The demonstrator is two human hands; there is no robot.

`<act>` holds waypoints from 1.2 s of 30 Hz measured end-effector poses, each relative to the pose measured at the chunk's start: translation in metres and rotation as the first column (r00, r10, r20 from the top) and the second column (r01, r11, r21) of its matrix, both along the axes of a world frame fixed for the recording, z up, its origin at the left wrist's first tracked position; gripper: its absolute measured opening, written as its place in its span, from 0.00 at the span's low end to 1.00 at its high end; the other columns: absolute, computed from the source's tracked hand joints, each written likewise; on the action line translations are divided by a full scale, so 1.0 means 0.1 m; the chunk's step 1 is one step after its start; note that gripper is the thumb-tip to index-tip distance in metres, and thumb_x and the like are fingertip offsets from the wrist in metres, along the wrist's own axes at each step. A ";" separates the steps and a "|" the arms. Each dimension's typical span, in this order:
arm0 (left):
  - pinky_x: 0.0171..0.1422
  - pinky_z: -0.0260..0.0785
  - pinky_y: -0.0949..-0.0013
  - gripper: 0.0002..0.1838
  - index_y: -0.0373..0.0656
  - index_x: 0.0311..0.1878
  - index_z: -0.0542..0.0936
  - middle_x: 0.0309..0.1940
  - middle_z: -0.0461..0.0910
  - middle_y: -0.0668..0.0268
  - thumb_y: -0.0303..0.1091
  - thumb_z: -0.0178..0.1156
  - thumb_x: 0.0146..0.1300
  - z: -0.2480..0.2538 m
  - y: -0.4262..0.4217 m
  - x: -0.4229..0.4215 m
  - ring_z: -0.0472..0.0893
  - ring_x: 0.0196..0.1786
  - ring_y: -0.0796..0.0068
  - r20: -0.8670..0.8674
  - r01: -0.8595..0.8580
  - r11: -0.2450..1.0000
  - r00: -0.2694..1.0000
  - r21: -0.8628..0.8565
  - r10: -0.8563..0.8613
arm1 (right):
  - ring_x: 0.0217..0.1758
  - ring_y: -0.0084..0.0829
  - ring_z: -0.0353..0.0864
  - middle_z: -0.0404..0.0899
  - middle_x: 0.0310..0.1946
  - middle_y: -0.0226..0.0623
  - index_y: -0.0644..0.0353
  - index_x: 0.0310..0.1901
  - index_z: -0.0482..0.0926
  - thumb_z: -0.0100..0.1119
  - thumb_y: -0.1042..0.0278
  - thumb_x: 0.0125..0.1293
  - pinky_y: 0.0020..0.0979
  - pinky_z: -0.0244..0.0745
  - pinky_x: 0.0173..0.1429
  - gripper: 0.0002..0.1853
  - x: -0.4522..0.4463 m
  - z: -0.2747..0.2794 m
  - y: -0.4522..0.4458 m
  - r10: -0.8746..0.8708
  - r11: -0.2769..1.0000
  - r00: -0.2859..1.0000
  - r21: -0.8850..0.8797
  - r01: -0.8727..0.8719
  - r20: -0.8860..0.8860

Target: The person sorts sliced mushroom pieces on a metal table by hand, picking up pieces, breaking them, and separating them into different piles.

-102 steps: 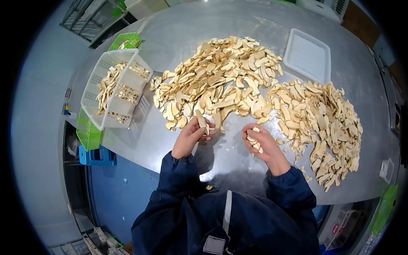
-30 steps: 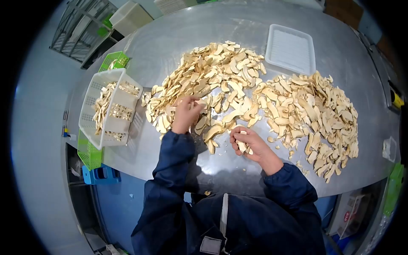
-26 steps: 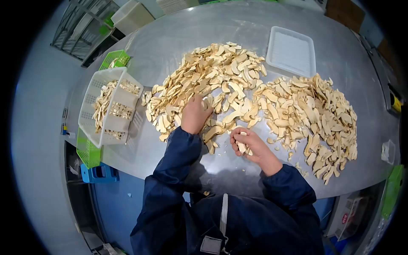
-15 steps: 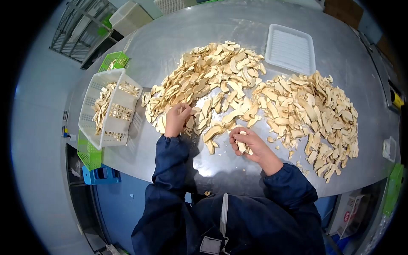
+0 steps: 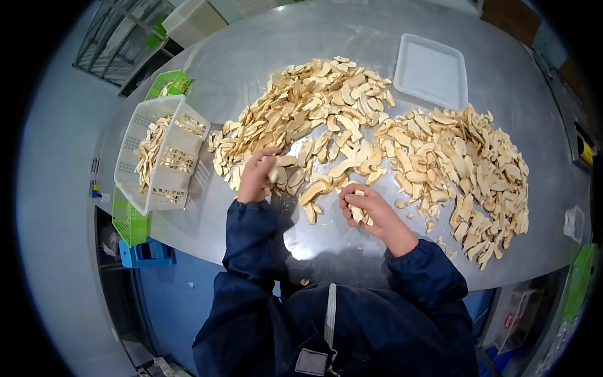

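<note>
Slices, pale and brown-edged (image 5: 358, 212), sit bunched in the right hand (image 5: 372, 210), whose fingers are curled closed around them just above the table. The left hand (image 5: 256, 176) is at the near edge of the left heap (image 5: 308, 103), its fingers bent and partly apart; a pale slice shows by the fingertips, though I cannot tell whether it is gripped or merely behind them. The right heap (image 5: 461, 169) spreads beyond the right hand, its edge meeting the left heap, with small crumbs on its near side.

All this lies on a broad metal table (image 5: 210, 72), grey, curved by the lens and brightly lit between the forearms. A white tray (image 5: 431, 72) rests behind the right heap. On the left stands a white basket (image 5: 165, 166) partly filled with slices, with green mesh (image 5: 130, 217) showing at both ends (one basket or two, I cannot tell).

Below the table edge are a blue stool (image 5: 147, 252) and blue floor (image 5: 188, 301). A pale wall (image 5: 56, 188) runs down the left, and a metal rack (image 5: 119, 41) stands in the far left corner.
</note>
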State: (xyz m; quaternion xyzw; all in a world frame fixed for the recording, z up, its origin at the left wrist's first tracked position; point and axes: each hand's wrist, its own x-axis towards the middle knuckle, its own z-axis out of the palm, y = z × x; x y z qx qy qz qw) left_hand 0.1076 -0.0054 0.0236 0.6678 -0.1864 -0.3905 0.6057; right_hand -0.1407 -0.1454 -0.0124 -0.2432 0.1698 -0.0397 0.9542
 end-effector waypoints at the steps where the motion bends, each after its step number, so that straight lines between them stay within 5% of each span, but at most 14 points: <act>1: 0.43 0.71 0.72 0.13 0.39 0.49 0.73 0.27 0.74 0.67 0.32 0.53 0.61 -0.04 0.16 0.16 0.75 0.32 0.73 -0.410 0.006 0.951 0.902 -0.308 -0.138 | 0.26 0.26 0.77 0.75 0.30 0.36 0.63 0.39 0.73 0.54 0.72 0.64 0.27 0.70 0.24 0.05 0.00 0.00 0.00 -0.002 1.000 1.000 0.003 0.002 -0.003; 5: 0.51 0.74 0.61 0.10 0.40 0.45 0.72 0.40 0.73 0.65 0.26 0.53 0.60 -0.02 0.23 0.02 0.75 0.40 0.71 -0.776 -0.509 0.727 0.629 -0.461 -0.052 | 0.26 0.26 0.77 0.75 0.30 0.36 0.63 0.39 0.73 0.54 0.71 0.64 0.27 0.70 0.24 0.05 0.02 0.01 0.00 -0.003 1.000 1.000 -0.002 0.003 -0.014; 8: 0.50 0.75 0.61 0.10 0.39 0.45 0.72 0.41 0.74 0.65 0.26 0.53 0.60 0.01 0.20 -0.05 0.75 0.41 0.71 -0.787 -0.556 0.749 0.612 -0.360 0.077 | 0.26 0.25 0.77 0.76 0.30 0.35 0.62 0.39 0.73 0.54 0.71 0.64 0.26 0.71 0.23 0.05 0.02 -0.01 0.01 -0.006 1.000 1.000 -0.004 0.006 -0.006; 9: 0.43 0.74 0.69 0.11 0.39 0.47 0.72 0.38 0.75 0.67 0.27 0.55 0.60 -0.04 0.17 0.02 0.75 0.37 0.76 -0.816 -0.418 0.778 0.543 -0.469 -0.200 | 0.26 0.25 0.77 0.76 0.30 0.35 0.61 0.39 0.74 0.54 0.72 0.64 0.26 0.71 0.23 0.04 0.02 -0.02 0.01 -0.008 1.000 1.000 -0.004 0.008 0.001; 12: 0.36 0.69 0.78 0.14 0.39 0.48 0.73 0.34 0.76 0.69 0.29 0.58 0.59 -0.10 0.10 -0.09 0.74 0.33 0.81 -0.074 0.041 0.999 0.996 -0.029 -0.043 | 0.26 0.25 0.77 0.76 0.30 0.35 0.61 0.39 0.74 0.54 0.72 0.64 0.25 0.71 0.23 0.05 0.02 -0.03 0.01 -0.009 1.000 1.000 -0.009 0.009 -0.002; 14: 0.32 0.66 0.76 0.14 0.35 0.44 0.75 0.28 0.74 0.68 0.31 0.61 0.55 0.02 -0.10 -0.47 0.73 0.30 0.83 0.526 -0.005 0.973 0.842 0.229 -0.119 | 0.26 0.25 0.77 0.76 0.30 0.35 0.62 0.39 0.73 0.54 0.71 0.64 0.26 0.70 0.23 0.05 0.01 -0.01 0.01 -0.002 1.000 1.000 -0.021 0.003 0.002; 16: 0.31 0.66 0.76 0.16 0.34 0.45 0.75 0.28 0.74 0.67 0.30 0.62 0.54 -0.15 -0.16 -0.47 0.72 0.27 0.83 0.923 0.004 0.969 0.304 0.247 -0.237 | 0.26 0.25 0.76 0.76 0.29 0.36 0.62 0.39 0.73 0.54 0.71 0.64 0.26 0.70 0.24 0.05 0.01 0.00 0.01 0.006 1.000 1.000 -0.031 -0.006 0.010; 19: 0.31 0.67 0.73 0.16 0.36 0.46 0.74 0.29 0.75 0.67 0.29 0.60 0.53 -0.21 -0.18 -0.39 0.75 0.27 0.79 0.800 0.015 0.929 0.503 0.369 -0.326 | 0.26 0.25 0.76 0.76 0.29 0.36 0.62 0.39 0.73 0.54 0.72 0.64 0.27 0.70 0.24 0.05 0.01 -0.02 0.00 0.006 0.999 1.000 -0.034 -0.005 0.015; 22: 0.31 0.68 0.71 0.14 0.37 0.46 0.75 0.29 0.75 0.66 0.28 0.57 0.55 -0.18 -0.08 -0.13 0.75 0.29 0.76 0.176 0.062 0.990 0.981 0.129 -0.085 | 0.26 0.25 0.77 0.76 0.30 0.35 0.62 0.39 0.73 0.54 0.72 0.64 0.26 0.71 0.24 0.05 0.00 -0.01 0.01 -0.008 1.000 1.000 -0.019 0.008 0.002; 26: 0.36 0.72 0.74 0.18 0.39 0.52 0.70 0.33 0.75 0.66 0.29 0.53 0.58 -0.07 0.04 -0.04 0.74 0.30 0.76 -0.411 -0.144 0.954 0.911 -0.264 0.024 | 0.26 0.25 0.77 0.75 0.30 0.35 0.62 0.39 0.73 0.54 0.72 0.64 0.26 0.71 0.22 0.05 0.02 -0.01 0.01 -0.005 1.000 1.000 -0.009 0.005 0.002; 27: 0.42 0.75 0.71 0.18 0.39 0.54 0.68 0.38 0.76 0.64 0.29 0.54 0.59 -0.04 0.00 -0.02 0.78 0.39 0.72 -0.581 -0.129 0.843 0.777 -0.523 -0.242 | 0.26 0.25 0.77 0.75 0.30 0.35 0.62 0.39 0.73 0.54 0.72 0.64 0.26 0.71 0.23 0.04 0.02 -0.02 0.01 -0.001 1.000 1.000 -0.005 0.001 0.003; 30: 0.43 0.75 0.69 0.17 0.39 0.54 0.68 0.40 0.76 0.63 0.29 0.54 0.61 0.07 -0.13 -0.18 0.78 0.44 0.70 -0.587 -0.279 0.896 0.809 -0.346 0.026 | 0.26 0.24 0.77 0.75 0.30 0.34 0.62 0.38 0.73 0.54 0.72 0.64 0.25 0.71 0.23 0.04 0.02 0.00 0.02 -0.008 1.000 1.000 -0.015 0.007 -0.014; 34: 0.39 0.74 0.72 0.15 0.41 0.48 0.74 0.35 0.77 0.66 0.33 0.61 0.58 -0.07 -0.34 -0.09 0.78 0.38 0.74 -0.045 0.119 0.992 0.992 -0.043 -0.121 | 0.26 0.26 0.77 0.76 0.30 0.36 0.63 0.39 0.73 0.54 0.72 0.64 0.27 0.71 0.24 0.05 0.01 0.01 0.00 -0.002 1.000 1.000 -0.015 0.001 -0.003; 36: 0.38 0.73 0.67 0.19 0.39 0.46 0.75 0.34 0.78 0.59 0.35 0.65 0.51 -0.10 -0.45 -0.17 0.80 0.36 0.67 0.577 0.119 0.968 0.785 0.220 -0.227 | 0.26 0.26 0.77 0.76 0.30 0.36 0.63 0.39 0.73 0.54 0.72 0.64 0.27 0.71 0.24 0.05 0.02 -0.01 0.00 -0.001 1.000 1.000 -0.020 0.001 0.004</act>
